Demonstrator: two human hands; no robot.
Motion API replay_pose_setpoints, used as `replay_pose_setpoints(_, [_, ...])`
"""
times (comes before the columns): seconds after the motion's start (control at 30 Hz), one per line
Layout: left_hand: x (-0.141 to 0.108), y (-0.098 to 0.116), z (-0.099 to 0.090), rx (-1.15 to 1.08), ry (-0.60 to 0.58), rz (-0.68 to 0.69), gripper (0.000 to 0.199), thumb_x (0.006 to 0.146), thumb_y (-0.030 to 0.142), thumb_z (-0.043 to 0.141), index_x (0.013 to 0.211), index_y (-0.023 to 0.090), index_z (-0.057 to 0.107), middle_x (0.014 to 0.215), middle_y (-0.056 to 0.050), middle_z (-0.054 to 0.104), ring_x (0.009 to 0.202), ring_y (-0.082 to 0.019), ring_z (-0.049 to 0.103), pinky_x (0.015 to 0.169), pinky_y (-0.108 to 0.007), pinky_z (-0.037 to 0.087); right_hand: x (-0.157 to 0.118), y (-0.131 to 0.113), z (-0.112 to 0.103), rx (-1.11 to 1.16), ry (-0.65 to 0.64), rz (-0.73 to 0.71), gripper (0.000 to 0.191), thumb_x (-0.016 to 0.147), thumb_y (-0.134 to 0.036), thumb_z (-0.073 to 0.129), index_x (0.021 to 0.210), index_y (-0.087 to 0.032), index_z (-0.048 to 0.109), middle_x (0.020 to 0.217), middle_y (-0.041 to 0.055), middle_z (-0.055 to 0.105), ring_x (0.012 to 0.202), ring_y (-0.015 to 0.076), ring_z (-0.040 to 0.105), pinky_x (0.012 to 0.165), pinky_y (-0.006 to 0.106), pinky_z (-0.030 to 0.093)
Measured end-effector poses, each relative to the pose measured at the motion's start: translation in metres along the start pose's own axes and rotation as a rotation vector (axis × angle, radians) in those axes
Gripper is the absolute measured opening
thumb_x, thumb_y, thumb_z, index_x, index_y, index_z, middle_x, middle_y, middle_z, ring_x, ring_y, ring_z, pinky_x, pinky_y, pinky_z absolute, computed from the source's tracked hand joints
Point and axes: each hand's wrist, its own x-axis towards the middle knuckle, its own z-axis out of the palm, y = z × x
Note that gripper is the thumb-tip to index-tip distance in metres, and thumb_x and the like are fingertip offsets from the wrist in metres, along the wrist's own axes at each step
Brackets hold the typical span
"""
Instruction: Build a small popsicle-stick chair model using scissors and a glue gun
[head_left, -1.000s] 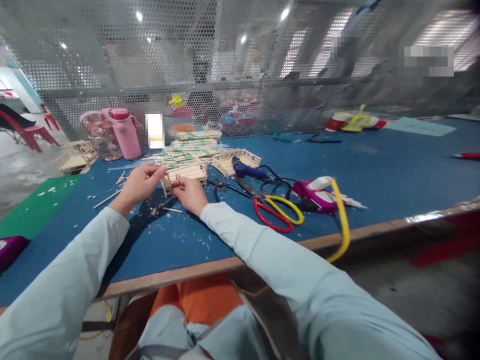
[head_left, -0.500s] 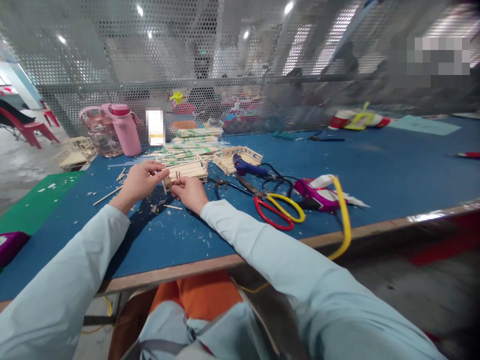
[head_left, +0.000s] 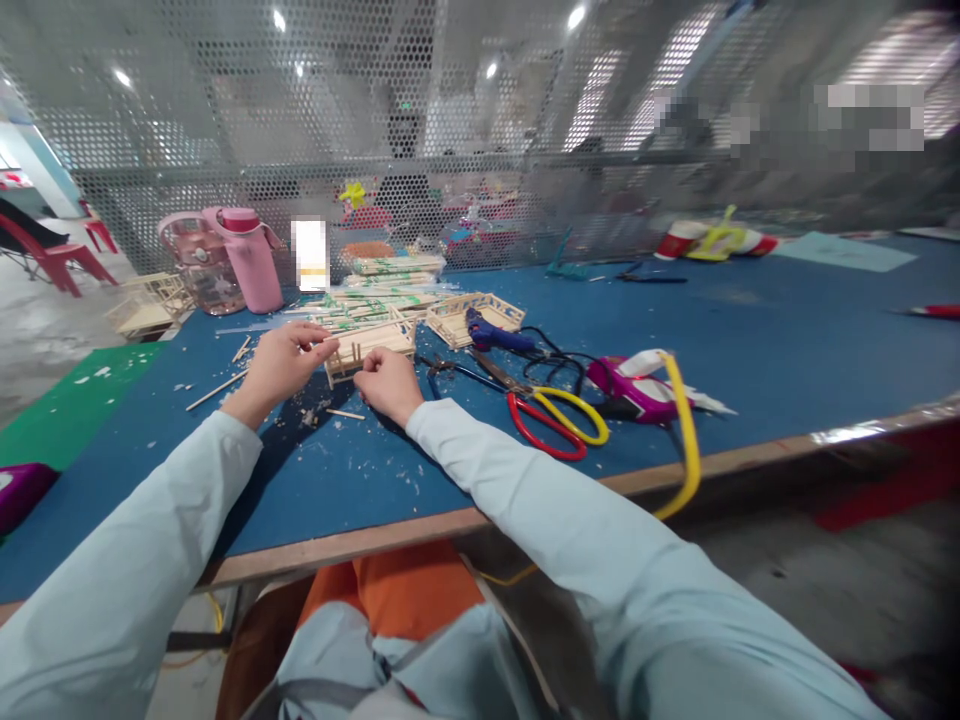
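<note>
A small model made of thin wooden sticks lies on the blue tabletop in front of me, with short upright posts along its near edge. My left hand grips its left end between thumb and fingers. At the near side, toward the right, my right hand is closed in a pinch against the model. Whatever is between those fingertips is hidden. A loose stick and pale scraps lie just below the hands.
Behind the model are bundles of wrapped sticks and a second stick model. A blue glue gun, scissors and a purple tool lie to the right. A pink bottle stands back left.
My right hand has shifted slightly right along the model's near edge, showing more of the small posts. My left hand stays in place.
</note>
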Motion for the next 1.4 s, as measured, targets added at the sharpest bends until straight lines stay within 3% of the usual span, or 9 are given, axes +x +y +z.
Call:
replay_pose_setpoints(0.17, [0.000, 0.001, 0.001, -0.006, 0.006, 0.005, 0.031, 0.077, 0.040, 0.057, 0.083, 0.016, 0.076, 0.095, -0.009, 0.072, 0.083, -0.020, 0.064, 0.080, -0.033, 0.048, -0.003, -0.001, 0.000, -0.016, -0.031, -0.015, 0.005, 0.062, -0.014, 0.058, 0.059, -0.018, 0.058, 0.055, -0.0030, 0.060, 0.058, 0.0125, 0.059, 0.061, 0.022, 0.046])
replay_pose_setpoints(0.4, [-0.001, 0.000, 0.001, -0.009, 0.004, -0.002, 0.033, 0.076, 0.040, 0.057, 0.084, 0.014, 0.076, 0.096, -0.011, 0.072, 0.086, -0.021, 0.065, 0.082, -0.033, 0.048, -0.001, -0.001, 0.009, 0.110, -0.098, 0.004, 0.017, 0.078, -0.021, 0.055, 0.086, -0.015, 0.069, 0.062, 0.0005, 0.067, 0.049, 0.0107, 0.059, 0.053, 0.021, 0.048])
replay_pose_setpoints(0.6, [-0.002, 0.007, 0.001, 0.011, 0.006, -0.021, 0.030, 0.076, 0.040, 0.057, 0.081, 0.016, 0.075, 0.094, -0.007, 0.073, 0.085, -0.021, 0.065, 0.080, -0.031, 0.049, 0.000, -0.003, 0.007, -0.016, -0.026, -0.108, 0.017, 0.079, -0.024, 0.059, 0.084, -0.015, 0.073, 0.074, 0.0039, 0.073, 0.068, 0.0134, 0.066, 0.068, 0.022, 0.050])
replay_pose_setpoints(0.8, [-0.005, 0.009, 0.003, -0.020, 0.018, -0.055, 0.025, 0.076, 0.036, 0.057, 0.079, 0.017, 0.074, 0.092, -0.005, 0.074, 0.087, -0.020, 0.065, 0.082, -0.029, 0.049, -0.002, -0.007, 0.005, -0.105, -0.017, -0.132, 0.019, 0.079, -0.025, 0.058, 0.083, -0.018, 0.075, 0.072, 0.0029, 0.074, 0.071, 0.0138, 0.067, 0.065, 0.020, 0.046])
replay_pose_setpoints(1.07, [-0.008, 0.003, 0.005, -0.347, -0.002, -0.216, 0.054, 0.081, 0.060, 0.047, 0.097, 0.014, 0.070, 0.094, -0.009, 0.071, 0.081, -0.020, 0.063, 0.064, -0.028, 0.051, -0.001, -0.006, 0.007, -0.107, -0.016, -0.133, 0.018, 0.080, -0.027, 0.060, 0.082, -0.017, 0.075, 0.076, 0.0039, 0.074, 0.071, 0.0133, 0.066, 0.067, 0.020, 0.046])
replay_pose_setpoints(1.23, [-0.008, 0.001, 0.004, -0.220, -0.028, -0.129, 0.035, 0.083, 0.044, 0.049, 0.088, 0.017, 0.072, 0.094, -0.006, 0.072, 0.083, -0.019, 0.063, 0.068, -0.027, 0.050, -0.001, -0.007, 0.007, -0.108, -0.014, -0.141, 0.017, 0.080, -0.025, 0.059, 0.082, -0.017, 0.075, 0.075, 0.0033, 0.074, 0.071, 0.0130, 0.066, 0.066, 0.020, 0.045])
replay_pose_setpoints(1.4, [-0.008, 0.002, 0.004, -0.191, -0.026, -0.109, 0.035, 0.084, 0.038, 0.046, 0.091, 0.016, 0.071, 0.096, -0.007, 0.072, 0.084, -0.019, 0.064, 0.070, -0.027, 0.050, -0.002, -0.007, 0.006, -0.101, -0.020, -0.155, 0.018, 0.080, -0.025, 0.059, 0.081, -0.016, 0.074, 0.073, 0.0036, 0.073, 0.069, 0.0131, 0.065, 0.065, 0.020, 0.045])
